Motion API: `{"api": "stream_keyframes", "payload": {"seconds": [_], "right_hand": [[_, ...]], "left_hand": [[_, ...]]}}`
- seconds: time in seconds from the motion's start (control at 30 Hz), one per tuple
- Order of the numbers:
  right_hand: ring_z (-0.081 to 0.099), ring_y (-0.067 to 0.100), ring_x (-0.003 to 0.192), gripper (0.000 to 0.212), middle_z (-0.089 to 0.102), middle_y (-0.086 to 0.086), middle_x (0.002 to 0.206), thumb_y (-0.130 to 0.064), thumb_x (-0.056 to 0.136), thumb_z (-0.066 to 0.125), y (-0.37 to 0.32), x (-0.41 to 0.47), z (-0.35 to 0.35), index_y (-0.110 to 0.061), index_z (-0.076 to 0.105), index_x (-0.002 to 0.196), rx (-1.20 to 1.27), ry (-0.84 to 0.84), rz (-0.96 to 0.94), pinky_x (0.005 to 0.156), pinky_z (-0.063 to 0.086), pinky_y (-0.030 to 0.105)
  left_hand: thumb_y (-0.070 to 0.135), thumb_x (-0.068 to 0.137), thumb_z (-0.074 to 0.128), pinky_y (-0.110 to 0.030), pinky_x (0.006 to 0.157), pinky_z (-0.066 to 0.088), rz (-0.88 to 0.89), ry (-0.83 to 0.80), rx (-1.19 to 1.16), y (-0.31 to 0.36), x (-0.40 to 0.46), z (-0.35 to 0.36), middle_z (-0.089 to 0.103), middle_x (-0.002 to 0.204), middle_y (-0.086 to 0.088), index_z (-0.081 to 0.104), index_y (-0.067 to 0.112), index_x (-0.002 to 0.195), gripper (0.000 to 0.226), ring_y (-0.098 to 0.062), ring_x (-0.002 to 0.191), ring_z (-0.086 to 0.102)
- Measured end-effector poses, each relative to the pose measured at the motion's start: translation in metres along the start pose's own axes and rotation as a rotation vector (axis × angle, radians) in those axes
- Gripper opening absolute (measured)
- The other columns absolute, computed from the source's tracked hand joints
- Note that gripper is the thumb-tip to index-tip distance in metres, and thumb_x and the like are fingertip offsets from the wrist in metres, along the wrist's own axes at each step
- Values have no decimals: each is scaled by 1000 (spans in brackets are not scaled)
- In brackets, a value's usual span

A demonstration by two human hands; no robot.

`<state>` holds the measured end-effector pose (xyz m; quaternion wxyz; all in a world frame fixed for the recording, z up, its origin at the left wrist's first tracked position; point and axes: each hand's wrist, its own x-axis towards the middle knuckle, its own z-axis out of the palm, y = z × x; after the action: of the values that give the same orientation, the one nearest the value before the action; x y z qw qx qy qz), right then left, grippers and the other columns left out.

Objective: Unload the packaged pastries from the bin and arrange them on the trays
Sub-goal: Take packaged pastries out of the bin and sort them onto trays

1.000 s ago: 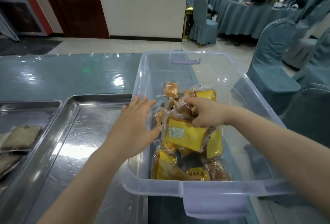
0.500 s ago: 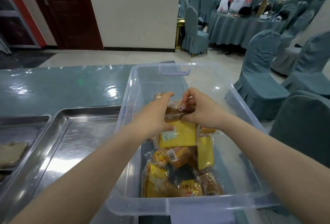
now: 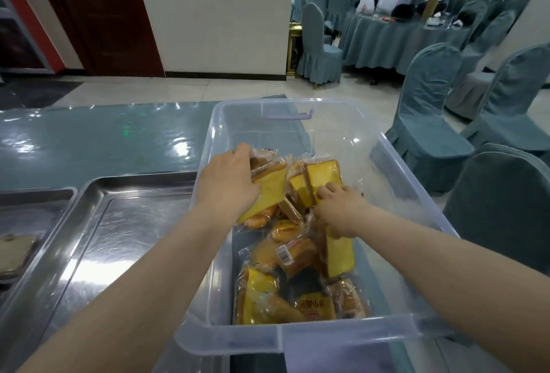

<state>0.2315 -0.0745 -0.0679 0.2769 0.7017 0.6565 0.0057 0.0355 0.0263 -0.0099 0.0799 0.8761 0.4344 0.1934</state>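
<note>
I see both hands in the clear bin gripping packaged pastries, left hand right hand, steel trays left on glossy teal tabletop, draped banquet chairs beyond.

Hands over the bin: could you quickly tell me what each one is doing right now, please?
Left hand: grips a yellow pastry packet.
Right hand: curled on another packet.
</note>
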Motion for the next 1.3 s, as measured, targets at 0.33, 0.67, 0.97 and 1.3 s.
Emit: {"api": "stream_keyframes", "payload": {"seconds": [0.33,0.67,0.97,1.3], "right_hand": [[58,22,83,32,60,5,91,-25,78,68,24,3,-37,-12,54,103,1172,348,310,73,51,39],[53,19,78,22,54,2,91,-8,80,59,53,45,-19,-17,54,99,815,200,461,59,49,29],[-7,29,146,118,-7,-2,161,-26,74,76,46,79,15,-30,-16,149,417,37,177,114,5,58],[37,33,126,105,42,8,135,-59,51,83,37,74,-1,-31,33,140,151,18,159,103,29,52]], "left_hand": [[20,87,63,-34,60,32,-71,148,-186,2,0,-5,38,91,-1,24,21,96,40,-21,71,41],[25,87,64,-29,59,34,-102,187,-233,-2,6,-3,41,91,4,24,26,96,41,-17,74,46],[28,82,70,-30,75,43,-73,53,-199,4,11,4,59,107,-1,47,19,114,41,-22,95,58],[31,84,65,-33,74,39,-47,-11,-59,0,11,9,55,100,-7,47,15,94,25,-26,91,53]]}}
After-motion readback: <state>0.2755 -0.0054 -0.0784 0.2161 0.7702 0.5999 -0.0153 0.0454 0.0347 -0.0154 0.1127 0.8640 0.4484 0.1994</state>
